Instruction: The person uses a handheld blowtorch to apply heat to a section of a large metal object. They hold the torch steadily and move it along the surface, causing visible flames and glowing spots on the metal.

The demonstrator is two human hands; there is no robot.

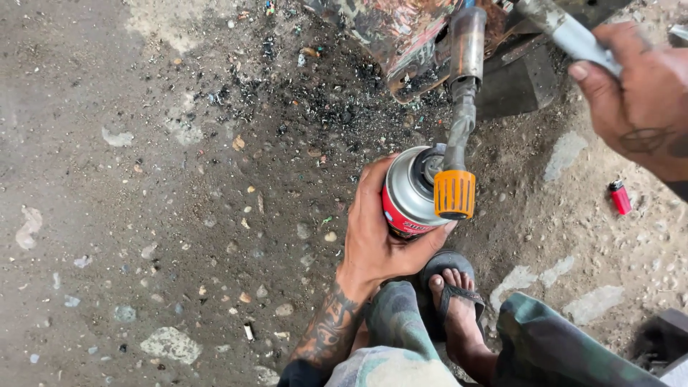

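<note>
My left hand (376, 229) grips a silver and red gas canister (408, 193) fitted with a blowtorch head. The torch has an orange ribbed knob (454, 193) and a metal tube whose blackened nozzle (468, 43) points at a rusty, scorched metal piece (401, 36) at the top. My right hand (638, 100) at the upper right is closed around the grey handle of a tool (566, 29) that reaches toward the same metal piece. The tool's far end is cut off by the frame.
Rough concrete ground (143, 179) is strewn with pebbles and black burnt debris (322, 100). A red lighter (620, 197) lies at the right. My sandalled foot (455, 301) and camouflage trouser legs (559, 344) fill the bottom.
</note>
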